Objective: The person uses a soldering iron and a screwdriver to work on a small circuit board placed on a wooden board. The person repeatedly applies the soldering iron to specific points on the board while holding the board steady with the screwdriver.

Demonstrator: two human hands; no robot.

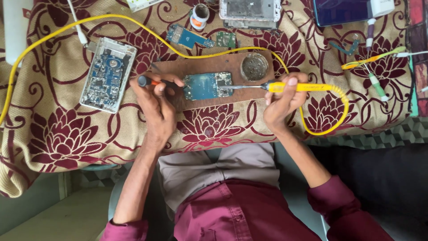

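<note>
A blue circuit board lies on a brown wooden board at the middle of the table. My left hand grips a small screwdriver with an orange shaft and black cap, its tip at the board's left edge. My right hand holds a yellow soldering iron; its metal tip touches the circuit board's right side. The iron's yellow cable loops across the table to the left.
An opened white device with a blue board lies left. A round tin sits on the wooden board. Smaller circuit boards, a phone frame, a dark phone and tweezers lie on the flowered cloth.
</note>
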